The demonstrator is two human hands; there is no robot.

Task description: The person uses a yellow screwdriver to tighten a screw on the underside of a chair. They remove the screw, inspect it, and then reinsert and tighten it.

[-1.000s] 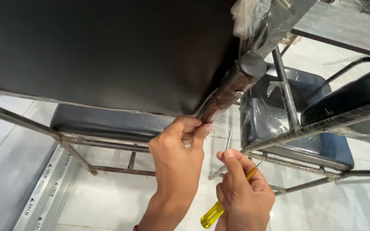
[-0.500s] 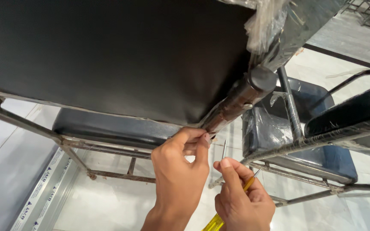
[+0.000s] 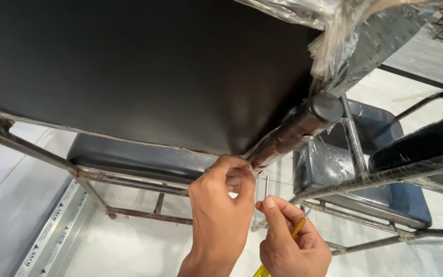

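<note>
A large black panel (image 3: 139, 72) fills the top of the view, resting on a rusty metal tube (image 3: 288, 136) with a black end cap. My left hand (image 3: 221, 215) reaches up, its fingertips pinched at the underside of the tube where it meets the panel's edge. My right hand (image 3: 290, 243) sits just right of it, holding a yellow-handled screwdriver (image 3: 296, 231) and pinching a thin screw (image 3: 266, 185) upright below the tube.
Clear plastic wrap (image 3: 344, 36) hangs at the top right. Dark padded chairs with rusty metal frames (image 3: 129, 177) stand below on a white tiled floor; one at right (image 3: 385, 200) is plastic-wrapped. A grey metal rail (image 3: 52, 231) lies at lower left.
The view has shifted and come closer, so the tube now sits further right. My right hand has risen, bringing the screw nearer the tube. My left hand stays at the tube's underside.
</note>
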